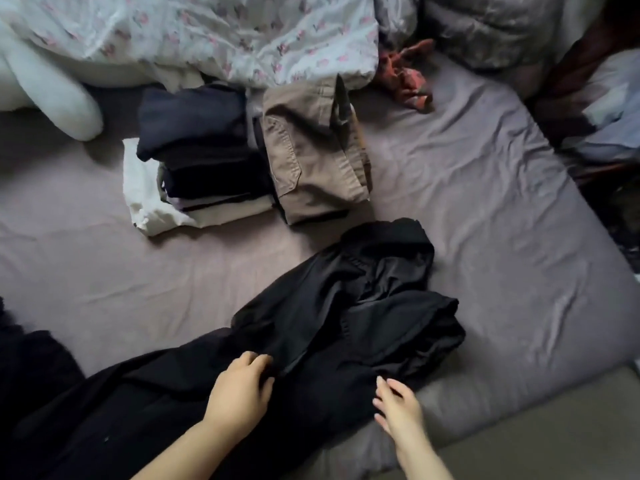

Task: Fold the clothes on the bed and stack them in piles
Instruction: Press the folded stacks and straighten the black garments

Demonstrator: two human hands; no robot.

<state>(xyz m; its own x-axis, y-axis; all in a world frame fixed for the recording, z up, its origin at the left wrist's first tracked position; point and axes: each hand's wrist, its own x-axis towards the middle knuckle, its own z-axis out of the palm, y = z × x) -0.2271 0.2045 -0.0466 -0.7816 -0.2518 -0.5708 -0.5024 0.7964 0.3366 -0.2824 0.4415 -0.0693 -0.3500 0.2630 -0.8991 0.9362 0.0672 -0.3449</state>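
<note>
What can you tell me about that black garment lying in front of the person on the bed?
The black garment is a dark, smooth, slightly shiny fabric piece, unfolded and rumpled, stretching diagonally from the lower left toward the bed's middle. Its far end is bunched into folds, with stitched seams showing. It lies on the greyish-purple sheet, just short of the folded khaki trousers. The left hand grips it with curled fingers; the right hand touches its edge with straight fingers.

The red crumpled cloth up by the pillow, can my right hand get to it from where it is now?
Probably yes, with a long stretch. The right hand rests at the black garment by the near edge; the red cloth lies far up the bed, with only bare sheet between.
</note>
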